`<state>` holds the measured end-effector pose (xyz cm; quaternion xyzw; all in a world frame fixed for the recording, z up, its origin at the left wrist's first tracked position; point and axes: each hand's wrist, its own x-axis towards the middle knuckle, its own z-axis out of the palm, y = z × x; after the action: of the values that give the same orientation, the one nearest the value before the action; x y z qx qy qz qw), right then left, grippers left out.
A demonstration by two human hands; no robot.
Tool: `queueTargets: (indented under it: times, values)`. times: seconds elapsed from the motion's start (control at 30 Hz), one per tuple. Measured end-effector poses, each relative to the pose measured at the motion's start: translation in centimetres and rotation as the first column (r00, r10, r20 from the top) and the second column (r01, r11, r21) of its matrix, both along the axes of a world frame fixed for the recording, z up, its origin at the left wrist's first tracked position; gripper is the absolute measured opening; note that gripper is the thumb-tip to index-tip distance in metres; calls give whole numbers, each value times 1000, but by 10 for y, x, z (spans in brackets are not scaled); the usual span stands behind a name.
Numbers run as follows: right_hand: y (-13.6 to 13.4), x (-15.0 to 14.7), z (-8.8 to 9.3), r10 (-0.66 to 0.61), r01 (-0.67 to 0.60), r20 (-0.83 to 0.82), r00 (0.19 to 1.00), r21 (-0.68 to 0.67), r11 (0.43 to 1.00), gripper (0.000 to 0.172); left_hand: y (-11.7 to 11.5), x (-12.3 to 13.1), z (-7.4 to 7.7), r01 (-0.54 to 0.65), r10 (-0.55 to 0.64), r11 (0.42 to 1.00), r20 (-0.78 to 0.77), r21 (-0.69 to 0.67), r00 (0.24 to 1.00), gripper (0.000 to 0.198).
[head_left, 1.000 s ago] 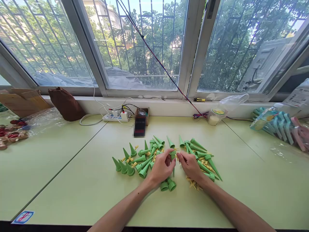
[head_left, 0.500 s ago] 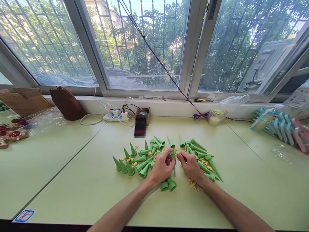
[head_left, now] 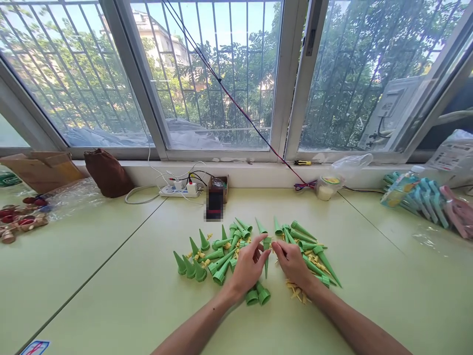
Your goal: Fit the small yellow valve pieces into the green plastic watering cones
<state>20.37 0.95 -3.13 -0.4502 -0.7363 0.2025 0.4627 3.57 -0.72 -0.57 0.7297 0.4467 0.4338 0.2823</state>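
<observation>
Between the fingers of my left hand (head_left: 250,261) is a green plastic spike (head_left: 266,264), its point hanging down towards the table. My right hand (head_left: 291,259) is closed in a pinch right beside the spike's wide end, on a small yellow plastic piece (head_left: 272,246) that my fingers mostly hide. Green spikes lie jumbled with yellow pieces on the left (head_left: 221,264) and on the right (head_left: 325,264). Several green cones stand point up (head_left: 189,266) at the far left of the heap. Two spikes show their wide ends (head_left: 257,297) below my left wrist. Loose yellow pieces (head_left: 298,292) lie under my right wrist.
On the pale green table (head_left: 148,296), a power strip (head_left: 177,190) and a small box (head_left: 218,185) stand by the sill. A plastic-wrapped jar (head_left: 327,187) is at the back right. Blue and pink plastic things (head_left: 430,197) lie far right; a brown bag (head_left: 107,172) leans back left.
The view has tilted up slightly, so the table sits lower in it. Both hands keep nearly the same pose at the spike, with only slight finger movement.
</observation>
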Motion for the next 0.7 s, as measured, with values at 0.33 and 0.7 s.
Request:
queueTargets:
  times: [0.33, 0.7]
  values:
    - [5, 4, 7, -24, 26, -69, 997, 24, 999, 56, -1, -4, -2, 98, -59, 961, -155, 258, 986, 28]
    - [7, 7, 12, -16, 19, -157, 988, 18, 1000, 65, -52, -37, 46, -221, 282, 749, 1, 625, 960, 13]
